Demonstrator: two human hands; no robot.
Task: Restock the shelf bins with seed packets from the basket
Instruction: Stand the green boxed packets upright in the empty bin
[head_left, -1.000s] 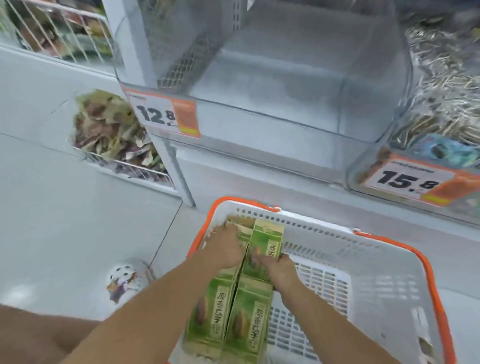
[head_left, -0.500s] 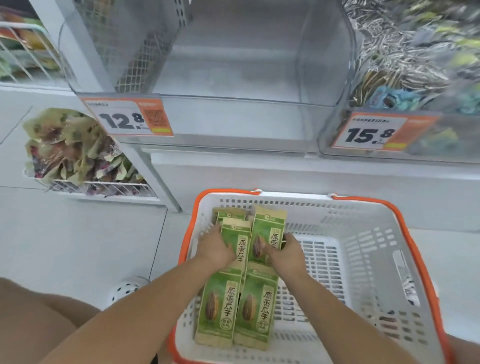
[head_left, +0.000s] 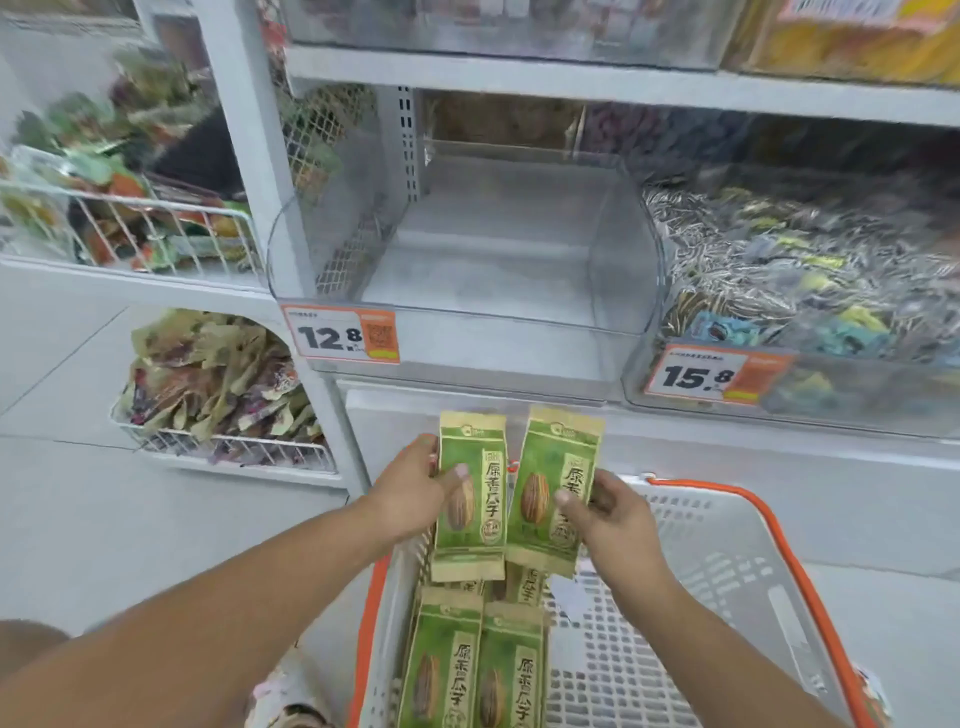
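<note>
My left hand (head_left: 415, 488) grips one green seed packet (head_left: 475, 452) upright above the white basket with the orange rim (head_left: 769, 525). Beside it, my right hand (head_left: 613, 514) holds a second green seed packet (head_left: 558, 457), tilted slightly right. More green packets (head_left: 475, 670) lie flat in the basket's left side below my hands. Straight ahead, above the held packets, stands a clear shelf bin (head_left: 498, 322) with nothing in it, its front marked by a 12.8 price tag (head_left: 340, 335).
The clear bin on the right (head_left: 810, 270) is full of striped seed packets, tagged 15.8. Wire baskets of snack bags (head_left: 218, 384) sit on the left. A white shelf upright (head_left: 260, 171) stands between them and the clear bin. Grey floor lies lower left.
Both hands have lifted a packet each out of the basket, up toward the clear bin. My view has tilted upward, showing more of the shelves.
</note>
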